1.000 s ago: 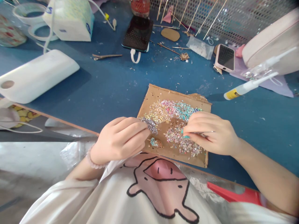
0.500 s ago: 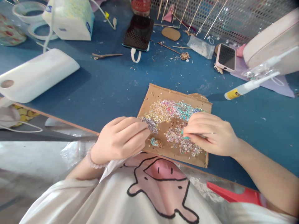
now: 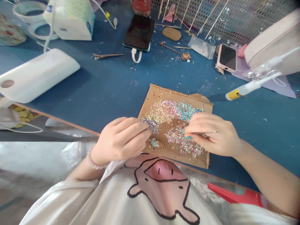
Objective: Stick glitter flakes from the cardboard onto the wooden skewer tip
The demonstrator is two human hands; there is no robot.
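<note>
My left hand point(image 3: 123, 137) is closed round a hair stick, whose thin shaft is mostly hidden by the fingers. The stick's gold openwork head point(image 3: 160, 144), partly covered in turquoise chips point(image 3: 154, 142), lies over the cardboard point(image 3: 161, 152). My right hand point(image 3: 211, 134) pinches metal tweezers point(image 3: 203, 133) above the pale mixed chips point(image 3: 175, 136); their tips are hidden behind the fingers. Yellow, pink and teal chips point(image 3: 185, 110) spread along the far side of the cardboard. Grey chips point(image 3: 152, 126) lie beside my left fingertips.
A white glue pen point(image 3: 236, 93) stands to the right on the blue table point(image 3: 105, 84). Farther back are a black phone point(image 3: 138, 32), another gold-headed hair stick point(image 3: 185, 56), a small plastic bag point(image 3: 201, 47) and a pink-cased phone point(image 3: 227, 57). A white device point(image 3: 44, 73) juts in at left.
My right hand has shifted slightly, and the tweezers show a little more of their length between the fingers. My left hand and the hair stick stay in place.
</note>
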